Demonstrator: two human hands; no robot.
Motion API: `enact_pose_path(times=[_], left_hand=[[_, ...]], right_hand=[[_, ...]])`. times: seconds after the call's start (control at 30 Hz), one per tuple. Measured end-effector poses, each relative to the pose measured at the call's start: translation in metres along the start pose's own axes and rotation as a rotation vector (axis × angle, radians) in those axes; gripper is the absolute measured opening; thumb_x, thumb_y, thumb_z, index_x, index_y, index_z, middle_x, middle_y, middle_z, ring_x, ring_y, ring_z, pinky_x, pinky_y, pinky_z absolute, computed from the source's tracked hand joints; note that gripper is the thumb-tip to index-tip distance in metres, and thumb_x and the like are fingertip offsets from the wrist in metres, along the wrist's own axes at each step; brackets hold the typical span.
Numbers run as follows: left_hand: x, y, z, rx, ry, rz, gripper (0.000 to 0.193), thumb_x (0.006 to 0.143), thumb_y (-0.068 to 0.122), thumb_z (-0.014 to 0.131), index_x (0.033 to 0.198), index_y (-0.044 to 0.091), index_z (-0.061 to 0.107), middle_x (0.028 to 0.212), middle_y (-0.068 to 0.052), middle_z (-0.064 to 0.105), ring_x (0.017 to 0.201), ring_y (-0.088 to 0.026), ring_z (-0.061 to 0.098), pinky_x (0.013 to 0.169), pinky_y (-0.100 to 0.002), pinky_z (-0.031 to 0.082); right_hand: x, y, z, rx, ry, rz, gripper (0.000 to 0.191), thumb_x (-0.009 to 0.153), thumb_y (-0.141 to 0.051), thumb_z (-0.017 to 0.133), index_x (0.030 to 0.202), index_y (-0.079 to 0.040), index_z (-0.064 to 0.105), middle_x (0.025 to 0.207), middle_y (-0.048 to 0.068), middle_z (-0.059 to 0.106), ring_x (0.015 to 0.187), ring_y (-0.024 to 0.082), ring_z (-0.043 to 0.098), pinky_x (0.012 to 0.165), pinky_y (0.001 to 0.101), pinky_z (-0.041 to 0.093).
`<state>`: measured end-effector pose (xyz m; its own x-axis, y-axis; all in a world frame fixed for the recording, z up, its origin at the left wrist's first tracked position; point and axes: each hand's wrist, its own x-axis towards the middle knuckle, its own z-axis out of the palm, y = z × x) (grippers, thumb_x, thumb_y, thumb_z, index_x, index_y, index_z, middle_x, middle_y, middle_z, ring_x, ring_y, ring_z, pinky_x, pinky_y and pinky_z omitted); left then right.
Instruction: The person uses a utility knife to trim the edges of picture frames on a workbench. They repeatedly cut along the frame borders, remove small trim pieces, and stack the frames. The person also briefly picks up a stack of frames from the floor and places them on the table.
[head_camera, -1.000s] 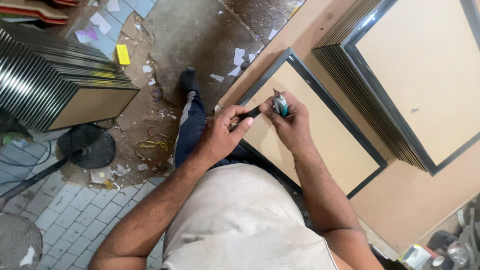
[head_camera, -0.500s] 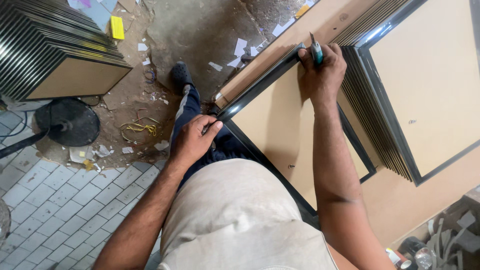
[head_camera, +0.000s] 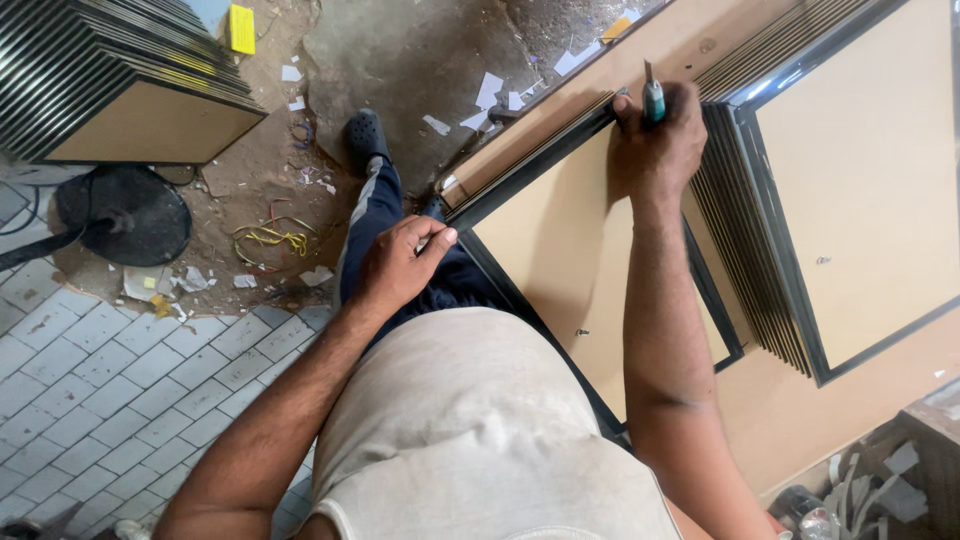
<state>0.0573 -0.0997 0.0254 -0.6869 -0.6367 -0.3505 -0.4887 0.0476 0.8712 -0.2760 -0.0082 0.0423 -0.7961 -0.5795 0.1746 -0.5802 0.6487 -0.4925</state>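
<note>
gripping a teal-handled tool (head_camera: 652, 100) in a closed fist, the right hand (head_camera: 655, 150) presses on the frame's (head_camera: 560, 240) far corner at the bench (head_camera: 800, 410) edge — the left hand (head_camera: 397, 265) rests loosely curled on the frame's near corner, holding nothing.

The framed board (head_camera: 560, 250) under the hands has a matt tan backing like pressed fibreboard, edged with glossy black moulding. At two o'clock, the stacked frames (head_camera: 850, 170) show the same matt backing and shiny dark rims. The hand tool (head_camera: 653, 100) has a teal plastic-looking grip and a metal tip. The floor tiles (head_camera: 110, 390) at eight o'clock look smooth and pale; the bare ground (head_camera: 420, 60) at twelve is rough and dusty.
</note>
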Motion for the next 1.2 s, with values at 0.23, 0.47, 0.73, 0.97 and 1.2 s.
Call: enact_pose_path(times=[0.23,0.47,0.73,0.97,1.2], left_hand=[[0.004,-0.014,-0.002,0.009,-0.003,0.018,0.028,0.098,0.033,0.07,0.092,0.006,0.071,0.089,-0.008,0.072,0.081,-0.023,0.071,0.068,-0.036,0.053],[0.007,-0.024,-0.008,-0.036,-0.018,0.033,0.031,0.096,0.036,0.071,0.094,0.006,0.072,0.089,-0.009,0.073,0.079,-0.025,0.07,0.069,-0.037,0.053],[0.005,-0.034,-0.002,0.042,-0.041,0.013,0.034,0.097,0.04,0.072,0.095,0.006,0.072,0.092,-0.007,0.073,0.082,-0.023,0.072,0.069,-0.036,0.055],[0.004,-0.035,-0.001,-0.032,-0.015,0.115,0.03,0.098,0.036,0.07,0.1,0.006,0.073,0.096,-0.008,0.074,0.084,-0.022,0.072,0.069,-0.036,0.055],[0.005,-0.038,-0.004,-0.109,-0.031,0.193,0.024,0.103,0.03,0.066,0.103,0.006,0.072,0.097,-0.007,0.075,0.087,-0.021,0.073,0.074,-0.034,0.056]], right_hand=[[0.005,0.015,0.004,0.038,-0.09,0.136,0.051,0.083,-0.041,0.1,0.088,-0.007,0.062,0.083,0.008,0.073,0.074,0.027,0.069,0.07,0.0377,0.056],[-0.028,-0.028,0.008,-0.177,0.051,0.04,0.051,0.088,-0.046,0.091,0.091,-0.006,0.06,0.09,0.013,0.067,0.084,0.036,0.065,0.071,0.049,0.05],[-0.16,-0.137,0.016,-0.151,-0.439,-0.067,0.031,0.091,-0.039,0.076,0.1,-0.012,0.065,0.1,0.01,0.067,0.078,0.036,0.069,0.062,0.0482,0.052],[-0.139,-0.124,-0.015,0.158,-0.546,-0.176,0.028,0.095,-0.031,0.072,0.1,-0.005,0.065,0.091,0.017,0.067,0.079,0.038,0.068,0.069,0.0465,0.054],[-0.163,-0.125,-0.025,-0.186,-0.689,-0.308,0.029,0.1,-0.035,0.065,0.093,-0.007,0.062,0.069,0.016,0.068,0.06,0.038,0.066,0.054,0.0488,0.052]])
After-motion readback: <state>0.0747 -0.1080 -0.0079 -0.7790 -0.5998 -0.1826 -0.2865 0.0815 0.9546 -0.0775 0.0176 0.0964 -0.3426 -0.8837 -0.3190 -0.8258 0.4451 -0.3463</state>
